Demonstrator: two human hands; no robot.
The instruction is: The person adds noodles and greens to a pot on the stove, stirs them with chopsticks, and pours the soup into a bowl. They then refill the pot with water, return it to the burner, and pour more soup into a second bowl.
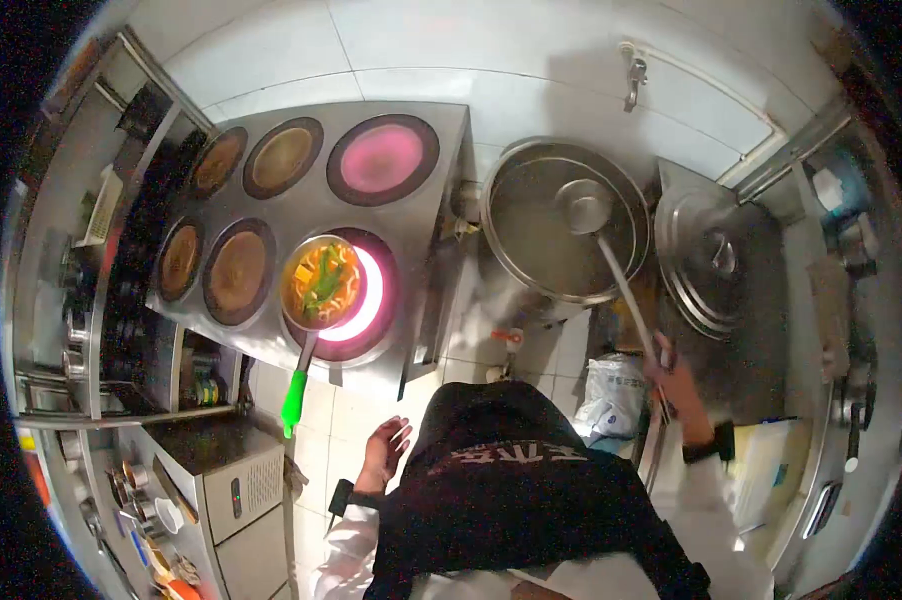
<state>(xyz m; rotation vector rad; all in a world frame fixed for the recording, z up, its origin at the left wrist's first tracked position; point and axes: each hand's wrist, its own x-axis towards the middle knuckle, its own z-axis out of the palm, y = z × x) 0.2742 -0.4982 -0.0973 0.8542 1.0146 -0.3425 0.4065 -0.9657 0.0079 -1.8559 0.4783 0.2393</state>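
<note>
My right hand (673, 385) is wrapped round the long handle of a ladle (583, 207). The ladle's round bowl is over the large steel stockpot (491, 225), which holds cloudy liquid. Beside my dark apron (511, 500), my left hand (386, 445) hangs low, empty, its fingers loosely apart. Forward of it, a small pan (309, 325) of noodles and green vegetables in orange-red broth (321, 282) stands on a glowing pink burner (373, 300). The pan's bright green handle (294, 400) juts out past the stove's front edge.
The steel stove (446, 170) carries several round plates, another of them glowing pink (381, 158). A lidded steel pot (716, 255) stands right of the stockpot. Below it lies a white plastic bag (611, 395). A wall tap (635, 82) hangs above; shelving lines both sides.
</note>
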